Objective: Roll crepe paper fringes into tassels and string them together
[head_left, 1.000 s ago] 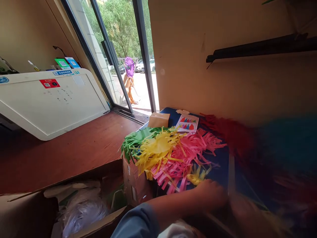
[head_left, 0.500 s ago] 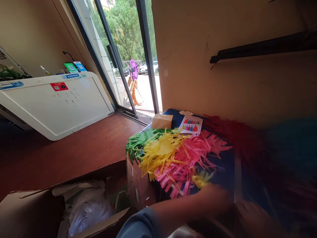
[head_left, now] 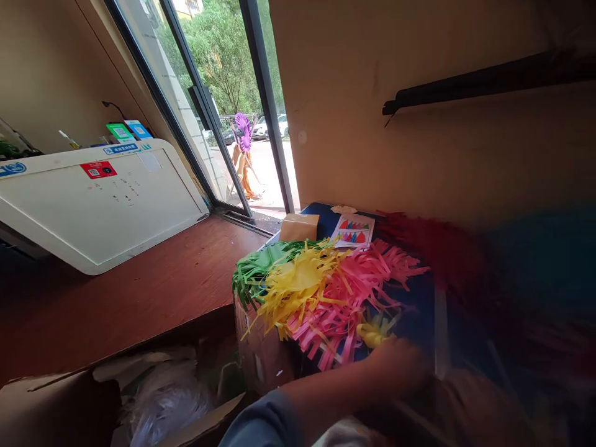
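Observation:
My left hand [head_left: 404,367] reaches in from the bottom over the blue surface, its fingers closed. A small yellow paper tassel [head_left: 372,333] with a bunched, twisted body sticks out from it toward the pile. My right hand [head_left: 479,400], dim and smeared, is close by at lower right; its fingers cannot be made out. Just beyond the hands lie fringed paper bundles: pink fringe [head_left: 344,304], yellow fringe [head_left: 300,276] and green fringe [head_left: 261,267]. Dark red fringe [head_left: 419,239] lies farther right against the wall.
A brown box [head_left: 298,227] and a printed card [head_left: 354,231] sit at the back of the blue tabletop [head_left: 416,310]. An open carton [head_left: 60,397] with clear plastic [head_left: 170,400] stands lower left. A white board [head_left: 107,205] leans beside the glass door [head_left: 209,124].
The whole view has shifted slightly left. Both hands stay nearly in the same place by the yellow tassel.

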`<state>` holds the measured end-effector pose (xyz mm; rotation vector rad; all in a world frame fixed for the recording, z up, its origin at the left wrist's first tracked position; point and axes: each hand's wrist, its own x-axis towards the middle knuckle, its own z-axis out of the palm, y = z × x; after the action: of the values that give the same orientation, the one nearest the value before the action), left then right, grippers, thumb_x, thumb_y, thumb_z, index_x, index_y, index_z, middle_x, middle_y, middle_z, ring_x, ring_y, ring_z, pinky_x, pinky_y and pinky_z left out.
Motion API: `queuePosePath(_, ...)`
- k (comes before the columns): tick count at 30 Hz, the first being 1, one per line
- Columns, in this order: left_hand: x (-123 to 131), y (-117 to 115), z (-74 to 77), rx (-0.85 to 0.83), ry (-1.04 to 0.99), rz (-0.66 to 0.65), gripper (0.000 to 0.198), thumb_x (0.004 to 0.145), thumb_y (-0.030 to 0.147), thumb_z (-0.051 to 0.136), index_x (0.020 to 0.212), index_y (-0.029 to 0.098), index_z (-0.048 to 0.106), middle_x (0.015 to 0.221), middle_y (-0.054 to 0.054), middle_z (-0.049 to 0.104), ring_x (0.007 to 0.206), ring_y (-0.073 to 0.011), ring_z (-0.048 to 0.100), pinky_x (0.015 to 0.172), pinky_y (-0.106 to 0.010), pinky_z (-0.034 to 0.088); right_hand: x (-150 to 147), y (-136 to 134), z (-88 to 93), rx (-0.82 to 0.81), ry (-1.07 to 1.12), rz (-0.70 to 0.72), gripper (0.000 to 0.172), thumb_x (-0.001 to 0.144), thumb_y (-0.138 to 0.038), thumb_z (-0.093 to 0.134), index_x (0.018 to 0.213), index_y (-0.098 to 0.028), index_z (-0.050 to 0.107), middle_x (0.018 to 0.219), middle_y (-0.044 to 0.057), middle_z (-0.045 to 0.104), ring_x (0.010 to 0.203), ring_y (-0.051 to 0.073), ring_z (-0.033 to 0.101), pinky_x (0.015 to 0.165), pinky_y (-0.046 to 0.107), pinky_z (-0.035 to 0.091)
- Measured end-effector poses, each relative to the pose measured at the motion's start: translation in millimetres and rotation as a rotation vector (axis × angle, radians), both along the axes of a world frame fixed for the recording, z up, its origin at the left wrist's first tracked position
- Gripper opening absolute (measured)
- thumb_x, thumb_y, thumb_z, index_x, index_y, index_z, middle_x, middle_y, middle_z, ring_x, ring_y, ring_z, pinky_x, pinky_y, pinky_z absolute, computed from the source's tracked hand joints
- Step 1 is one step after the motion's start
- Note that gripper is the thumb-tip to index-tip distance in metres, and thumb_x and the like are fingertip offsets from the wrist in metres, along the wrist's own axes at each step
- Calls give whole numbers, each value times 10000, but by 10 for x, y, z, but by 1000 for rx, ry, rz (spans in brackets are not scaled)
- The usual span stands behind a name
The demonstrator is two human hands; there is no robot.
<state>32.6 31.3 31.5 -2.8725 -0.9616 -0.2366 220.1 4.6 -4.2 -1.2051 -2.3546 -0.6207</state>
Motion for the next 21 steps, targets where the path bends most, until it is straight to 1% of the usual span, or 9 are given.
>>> queuePosePath(3, -50, 2, -12, -6, 46, 43, 111, 848, 196, 476, 864, 141, 571, 863, -71, 555, 765, -187, 545, 548, -277, 461, 20, -26, -38, -77, -12, -76, 267, 888, -218, 357, 741, -186, 577, 698, 44, 533, 687, 160, 486, 652, 303, 322)
queuePosePath(6, -110, 23, 3, -18, 60, 103, 115, 858, 178, 459, 905, 136, 555, 899, -71, 546, 831, -205, 537, 608, -291, 467, 47, -50, -21, -180, -32, -165, 278, 898, -241, 350, 778, -175, 593, 758, 52, 541, 745, 163, 479, 690, 306, 307)
queuePosePath(10, -179, 51, 19, -39, 55, 129, 139, 878, 154, 416, 928, 140, 545, 943, -80, 537, 883, -223, 525, 675, -317, 457, 63, -100, 63, -190, 24, -282, 236, 890, -252, 403, 793, -191, 609, 832, 35, 567, 790, 172, 471, 721, 311, 282)
queuePosePath(16, -234, 49, 23, -26, 61, 116, 187, 906, 179, 373, 937, 161, 556, 973, -86, 555, 924, -228, 516, 756, -348, 421, 70, -207, 216, -215, 94, -346, 233, 864, -234, 467, 704, -216, 636, 845, 14, 574, 802, 170, 477, 740, 310, 278)
queuePosePath(21, -277, 113, 14, 65, 77, 51, 222, 917, 191, 346, 939, 178, 567, 984, -75, 573, 942, -225, 513, 787, -351, 392, 155, -273, 255, -257, 129, -427, 253, 843, -228, 474, 668, -240, 656, 848, 7, 582, 800, 171, 479, 728, 317, 288)
